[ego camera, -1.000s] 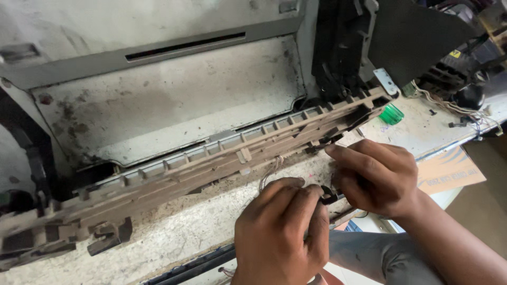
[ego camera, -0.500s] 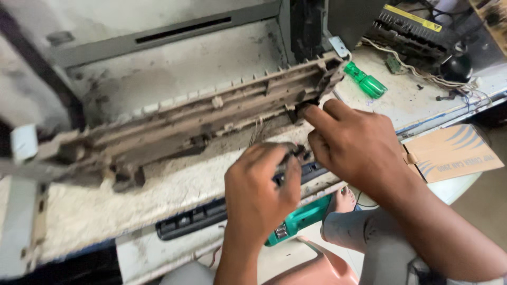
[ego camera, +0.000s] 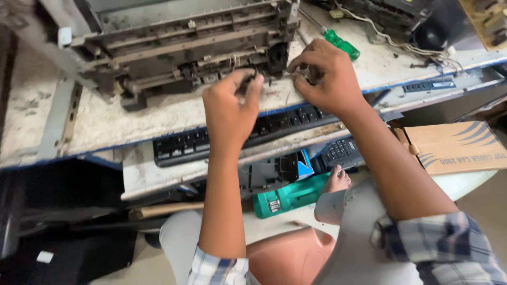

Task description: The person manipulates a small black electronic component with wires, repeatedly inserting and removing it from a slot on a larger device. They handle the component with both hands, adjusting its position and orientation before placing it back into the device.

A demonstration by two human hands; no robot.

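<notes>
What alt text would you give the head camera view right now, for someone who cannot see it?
Both hands, the left hand and right hand, pinch at small parts on the front edge of a dusty, stripped-down printer frame on a worn white workbench. A green-handled screwdriver lies behind the right hand; a black keyboard sits on a shelf below.

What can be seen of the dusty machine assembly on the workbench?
The machine assembly is a long grey frame of plastic and metal rails, coated in brown dust, lying across the stained white workbench. Thin wires hang from its front edge. The left hand and right hand both pinch small parts at its lower right end.
</notes>
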